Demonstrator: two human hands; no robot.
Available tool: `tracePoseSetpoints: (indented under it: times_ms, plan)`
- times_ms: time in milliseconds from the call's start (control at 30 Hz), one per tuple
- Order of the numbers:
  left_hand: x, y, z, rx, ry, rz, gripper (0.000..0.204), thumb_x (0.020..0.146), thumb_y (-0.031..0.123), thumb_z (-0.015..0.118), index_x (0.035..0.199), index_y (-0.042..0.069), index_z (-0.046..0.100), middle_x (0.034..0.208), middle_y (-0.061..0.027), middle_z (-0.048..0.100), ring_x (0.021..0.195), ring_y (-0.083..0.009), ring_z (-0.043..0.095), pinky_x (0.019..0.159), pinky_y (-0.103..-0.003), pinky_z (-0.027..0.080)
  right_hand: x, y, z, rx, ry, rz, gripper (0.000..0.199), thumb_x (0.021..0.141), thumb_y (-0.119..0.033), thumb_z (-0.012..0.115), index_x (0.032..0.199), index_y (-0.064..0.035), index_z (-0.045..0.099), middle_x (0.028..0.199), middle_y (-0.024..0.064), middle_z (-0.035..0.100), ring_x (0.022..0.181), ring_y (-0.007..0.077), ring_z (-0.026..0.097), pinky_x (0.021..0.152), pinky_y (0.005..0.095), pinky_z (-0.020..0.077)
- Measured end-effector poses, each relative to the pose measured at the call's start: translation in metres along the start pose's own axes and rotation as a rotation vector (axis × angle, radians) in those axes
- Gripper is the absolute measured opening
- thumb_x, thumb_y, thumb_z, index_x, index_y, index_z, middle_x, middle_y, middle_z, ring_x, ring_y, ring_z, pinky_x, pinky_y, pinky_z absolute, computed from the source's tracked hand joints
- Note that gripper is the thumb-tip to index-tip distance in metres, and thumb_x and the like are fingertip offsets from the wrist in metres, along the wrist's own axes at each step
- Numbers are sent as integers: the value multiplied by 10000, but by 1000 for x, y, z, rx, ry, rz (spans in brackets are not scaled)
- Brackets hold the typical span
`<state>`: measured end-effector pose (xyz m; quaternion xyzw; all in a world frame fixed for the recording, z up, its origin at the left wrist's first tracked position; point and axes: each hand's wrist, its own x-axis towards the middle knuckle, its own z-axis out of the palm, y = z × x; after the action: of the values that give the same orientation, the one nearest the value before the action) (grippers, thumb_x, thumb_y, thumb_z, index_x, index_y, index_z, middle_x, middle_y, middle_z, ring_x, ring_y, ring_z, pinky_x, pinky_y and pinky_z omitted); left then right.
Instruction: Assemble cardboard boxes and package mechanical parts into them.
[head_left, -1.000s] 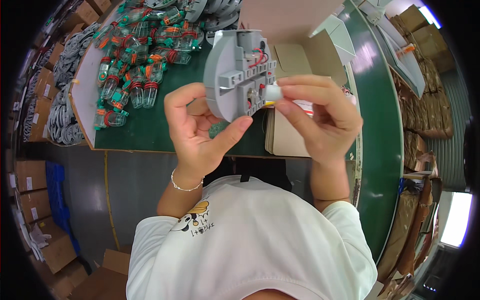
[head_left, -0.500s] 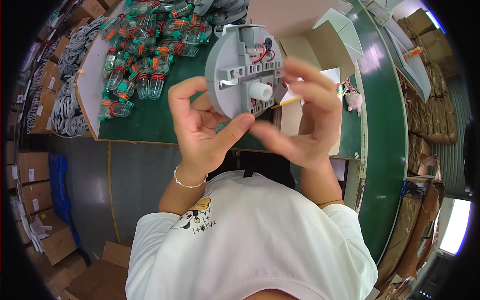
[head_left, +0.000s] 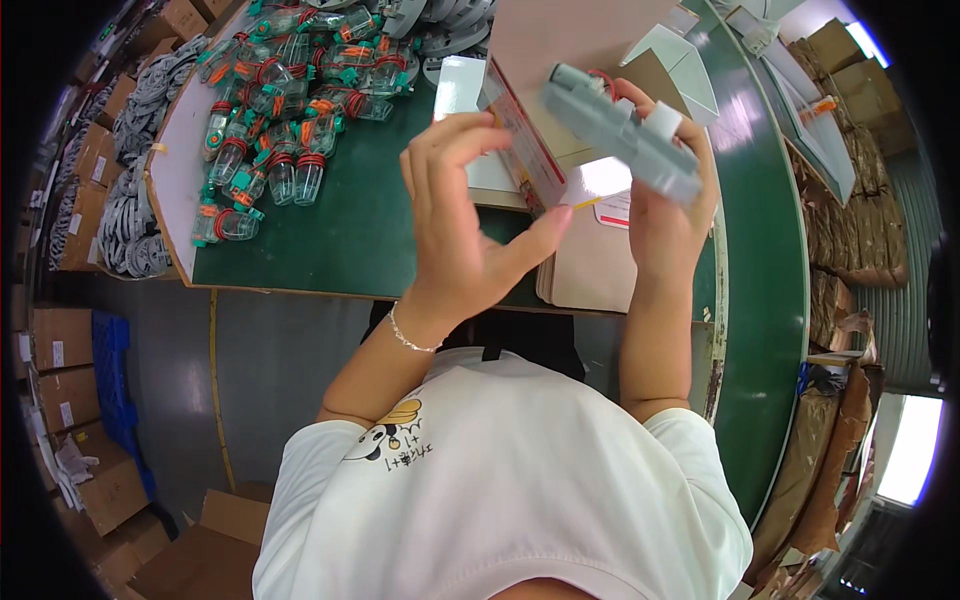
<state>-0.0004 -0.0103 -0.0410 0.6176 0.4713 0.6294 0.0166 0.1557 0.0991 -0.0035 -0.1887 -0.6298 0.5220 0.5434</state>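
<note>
Right hand (head_left: 672,225) is closed around a grey plastic piece (head_left: 612,128), held up before an open cardboard box (head_left: 580,35); left hand (head_left: 455,220), just left of it, looks empty, fingers loosely curved and thumb well apart. Gripping the solid body seems wisest, away from the thin red wires (head_left: 603,77) (probably easily snagged). Blocky and ridged, the piece carries a stubby white knob (head_left: 663,120). Farther left, clear, rounded bottles (head_left: 310,180) lie heaped on the smooth green bench (head_left: 350,245).
</note>
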Motion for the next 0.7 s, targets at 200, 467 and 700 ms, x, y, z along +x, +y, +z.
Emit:
tracePoseSetpoints:
  times_ms: [200, 467, 700]
  plan:
    - [-3, -15, 22, 411, -30, -20, 936, 685, 204, 881, 1441, 44, 352, 1455, -189, 369, 1216, -289, 509, 979, -423, 479, 24, 25, -20, -629, -61, -168, 545, 739, -59, 709, 1268, -22, 581, 1399, 178, 545, 1195, 294, 601, 995, 364, 481]
    - [3, -35, 4, -3, -133, -243, 834, 755, 69, 810, 1471, 119, 386, 1426, -152, 448, 1234, -275, 539, 952, -391, 536, 33, 36, -23, -823, -492, -168, 464, 876, -260, 706, 1291, -70, 627, 1413, 231, 504, 1200, 344, 584, 976, 405, 484]
    - [10, -36, -3, -111, -161, -254, 801, 798, 48, 773, 1491, 112, 375, 1425, -124, 498, 1265, -272, 546, 1000, -397, 516, 36, 28, -13, -791, -637, 175, 608, 869, -408, 745, 1355, -83, 579, 1442, 225, 478, 1228, 368, 552, 997, 396, 464]
